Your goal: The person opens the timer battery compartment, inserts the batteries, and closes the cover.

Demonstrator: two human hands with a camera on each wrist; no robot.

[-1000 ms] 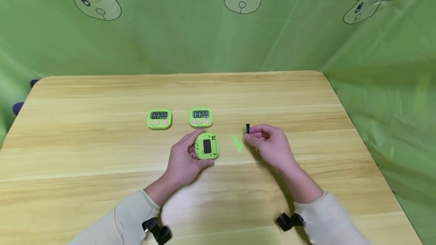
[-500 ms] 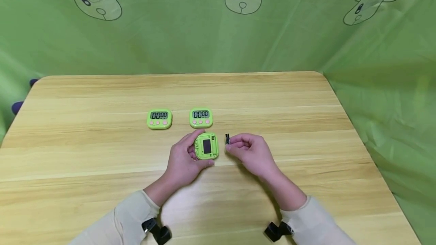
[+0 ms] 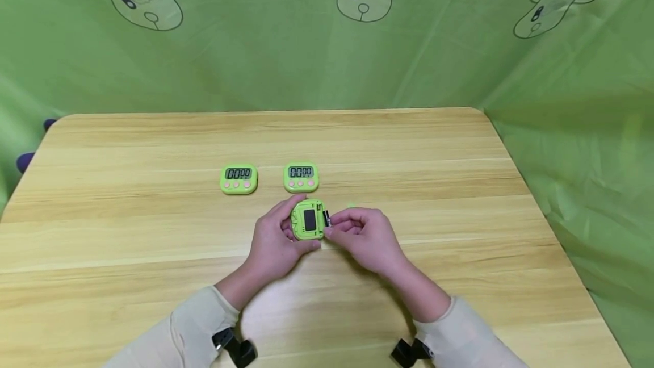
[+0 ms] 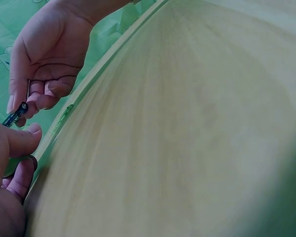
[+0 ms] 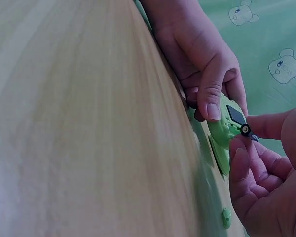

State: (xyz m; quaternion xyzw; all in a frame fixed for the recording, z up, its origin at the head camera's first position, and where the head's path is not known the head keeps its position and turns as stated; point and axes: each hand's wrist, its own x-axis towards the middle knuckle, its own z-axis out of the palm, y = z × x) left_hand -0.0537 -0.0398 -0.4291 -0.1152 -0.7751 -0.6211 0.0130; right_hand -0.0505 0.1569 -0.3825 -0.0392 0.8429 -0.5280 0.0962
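My left hand (image 3: 276, 243) grips a lime-green digital timer (image 3: 310, 220) by its edges, back side up. A dark rectangle and an uncovered battery slot show on that back. Between thumb and fingertips, my right hand (image 3: 365, 240) pinches a small black cylindrical battery (image 3: 327, 218), right at the timer's right edge beside the slot. The right wrist view shows one end of the battery (image 5: 245, 130) overlapping the timer's rim. Just a sliver of a thin green battery cover (image 3: 351, 205) peeks out beyond the right hand, which hides the rest.
Two more green timers, one at left (image 3: 239, 179) and one close behind the held timer (image 3: 301, 178), lie face up with pink buttons and displays of zeros. The wooden table (image 3: 153, 300) ends at a green cloth backdrop (image 3: 255, 61) behind and at right.
My right hand has carried the battery leftward and slightly nearer, from right of the cover to the timer's edge, and now blocks most of the cover. The left hand and timer stay put.
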